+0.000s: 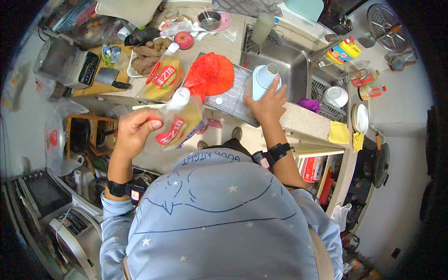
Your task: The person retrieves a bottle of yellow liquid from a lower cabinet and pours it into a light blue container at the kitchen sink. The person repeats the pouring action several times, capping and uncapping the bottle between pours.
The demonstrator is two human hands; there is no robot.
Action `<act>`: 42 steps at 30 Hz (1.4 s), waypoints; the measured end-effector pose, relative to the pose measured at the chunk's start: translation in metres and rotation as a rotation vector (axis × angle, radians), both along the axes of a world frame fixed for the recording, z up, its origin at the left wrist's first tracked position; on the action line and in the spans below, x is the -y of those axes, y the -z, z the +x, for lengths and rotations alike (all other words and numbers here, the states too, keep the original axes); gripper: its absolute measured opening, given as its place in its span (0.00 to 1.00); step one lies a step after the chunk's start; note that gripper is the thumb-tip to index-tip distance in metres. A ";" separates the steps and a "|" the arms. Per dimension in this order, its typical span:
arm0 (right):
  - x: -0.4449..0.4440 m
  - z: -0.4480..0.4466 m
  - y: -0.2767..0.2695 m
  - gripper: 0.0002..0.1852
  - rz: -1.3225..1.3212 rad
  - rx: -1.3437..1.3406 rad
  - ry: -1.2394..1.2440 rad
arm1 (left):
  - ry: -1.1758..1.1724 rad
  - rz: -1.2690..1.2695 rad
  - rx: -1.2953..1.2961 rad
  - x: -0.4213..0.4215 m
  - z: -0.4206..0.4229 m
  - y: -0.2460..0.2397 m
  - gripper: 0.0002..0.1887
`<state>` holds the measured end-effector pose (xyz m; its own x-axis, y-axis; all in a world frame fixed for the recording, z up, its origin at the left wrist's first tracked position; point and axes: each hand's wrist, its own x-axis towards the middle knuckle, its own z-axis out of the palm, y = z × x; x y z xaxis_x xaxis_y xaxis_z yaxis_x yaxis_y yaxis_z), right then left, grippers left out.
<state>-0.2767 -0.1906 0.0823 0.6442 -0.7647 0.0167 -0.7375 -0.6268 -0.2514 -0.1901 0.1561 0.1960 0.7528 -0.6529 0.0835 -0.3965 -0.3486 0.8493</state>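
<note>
My left hand (pixel 134 136) grips the red handle of a clear plastic bottle (pixel 178 127) with a red label and some yellow liquid inside. That bottle is tilted in front of the counter. My right hand (pixel 267 106) rests around a container (pixel 261 84) with a light-blue top and a short round spout, its lower part hidden by my fingers. It stands on a grey draining tray (pixel 232 99) beside the sink. A small white cap (pixel 219 101) and a red plastic bag (pixel 213 75) lie on the same tray. Behind the held bottle, a similar bottle (pixel 166 77) stands on the counter.
At the right is a steel sink (pixel 292 59) holding a tall cloudy container (pixel 262 28). A cleaver (pixel 107 77) lies on a wooden board (pixel 82 91) at left. An open cabinet door (pixel 316 150) juts out below the counter on the right.
</note>
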 end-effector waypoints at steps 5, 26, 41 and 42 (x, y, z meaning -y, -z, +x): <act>0.041 0.001 -0.012 0.65 0.169 0.105 -0.044 | 0.061 -0.108 0.024 0.054 0.010 -0.022 0.05; 0.186 -0.105 -0.029 0.56 0.135 0.221 -0.517 | 0.368 0.261 0.383 0.296 0.029 0.068 0.11; 0.190 -0.153 0.002 0.59 0.019 0.152 -0.621 | 0.565 0.375 0.480 0.379 0.019 0.061 0.32; 0.188 -0.157 0.005 0.60 -0.023 0.141 -0.596 | 0.564 0.383 0.486 0.381 0.021 0.062 0.31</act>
